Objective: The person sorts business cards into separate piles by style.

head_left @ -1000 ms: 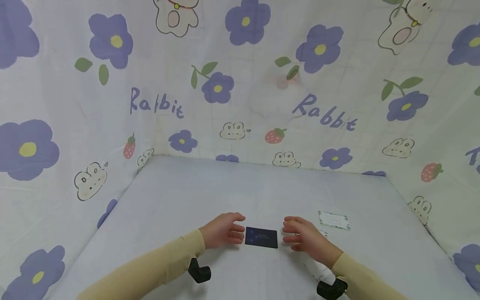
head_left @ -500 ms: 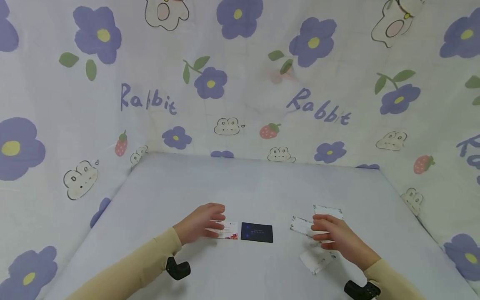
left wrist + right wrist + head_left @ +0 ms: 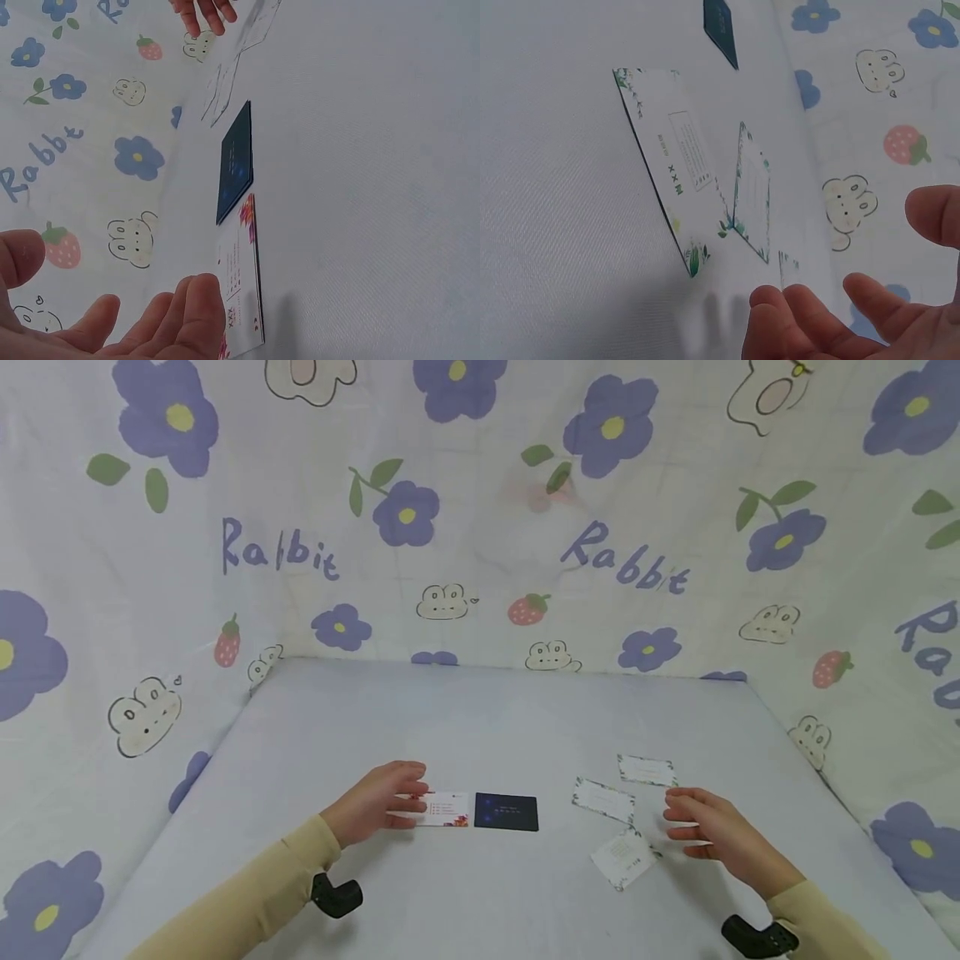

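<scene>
My left hand (image 3: 375,804) hovers by a white business card with red flowers (image 3: 447,810), its fingers straight and hiding the card's left end. Just right of that card lies a dark blue-black business card (image 3: 506,812). My right hand (image 3: 729,841), fingers relaxed and holding nothing, is above the table to the right of three white business cards with green leaf borders. Of these, one card (image 3: 646,770) lies farthest back, another card (image 3: 603,799) is slightly left, and a tilted card (image 3: 624,859) lies nearest. In the right wrist view, the fingers (image 3: 795,315) partly cover the farthest card.
A white cloth covers the table (image 3: 420,718). Behind and at both sides hang white curtains (image 3: 480,527) printed with purple flowers, rabbits and strawberries. A small black device (image 3: 336,896) sits at the left wrist, another device (image 3: 759,937) at the right.
Both hands have drawn apart, left hand leftward and right hand rightward. The red-flowered card and the leaf-bordered cards now show more fully. The head view has tilted down slightly.
</scene>
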{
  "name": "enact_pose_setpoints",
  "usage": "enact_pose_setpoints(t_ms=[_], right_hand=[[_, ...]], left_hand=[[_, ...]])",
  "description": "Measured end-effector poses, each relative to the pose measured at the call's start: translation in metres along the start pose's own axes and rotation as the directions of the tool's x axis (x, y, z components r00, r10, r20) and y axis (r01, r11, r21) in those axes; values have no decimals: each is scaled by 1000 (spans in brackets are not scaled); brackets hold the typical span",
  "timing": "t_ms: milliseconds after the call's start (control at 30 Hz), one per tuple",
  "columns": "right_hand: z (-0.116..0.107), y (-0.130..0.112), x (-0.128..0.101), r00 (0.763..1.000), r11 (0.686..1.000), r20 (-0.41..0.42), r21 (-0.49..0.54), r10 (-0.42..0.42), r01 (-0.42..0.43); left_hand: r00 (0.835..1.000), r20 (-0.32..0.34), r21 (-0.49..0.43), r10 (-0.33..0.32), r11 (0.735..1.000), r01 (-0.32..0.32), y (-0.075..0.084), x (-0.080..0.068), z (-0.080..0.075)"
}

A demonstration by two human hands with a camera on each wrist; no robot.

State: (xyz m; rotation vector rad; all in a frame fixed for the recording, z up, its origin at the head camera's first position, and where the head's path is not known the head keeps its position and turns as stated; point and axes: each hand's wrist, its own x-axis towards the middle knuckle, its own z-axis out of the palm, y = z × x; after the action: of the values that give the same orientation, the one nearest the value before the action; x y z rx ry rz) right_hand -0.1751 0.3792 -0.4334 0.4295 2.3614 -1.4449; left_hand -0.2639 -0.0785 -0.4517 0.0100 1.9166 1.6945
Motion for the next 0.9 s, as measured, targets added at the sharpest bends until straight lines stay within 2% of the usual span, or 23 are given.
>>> enact_pose_setpoints(t_ms=[200,433,600,733,900], right_hand=[[-4,3,-3,1000,1000,-9,-12,12,-13],[-6,4,-2,999,999,-23,-15,38,-38],[-6,3,3,999,999,-8,-3,37,-37],[-3,0,13,1000,999,5,27,25,-26],[0,-3,27,999,993,29,118,29,-32]], left_hand=[[1000,24,-11,0,1000,0,-1,2,10],[995,98,-11,10,1000,-9,-2,13,30],[989,148,0,17,1000,-18,12,32,58],[980,198,12,18,1000,-21,28,53,86],[980,200,4,1,1000,-1,42,79,122]])
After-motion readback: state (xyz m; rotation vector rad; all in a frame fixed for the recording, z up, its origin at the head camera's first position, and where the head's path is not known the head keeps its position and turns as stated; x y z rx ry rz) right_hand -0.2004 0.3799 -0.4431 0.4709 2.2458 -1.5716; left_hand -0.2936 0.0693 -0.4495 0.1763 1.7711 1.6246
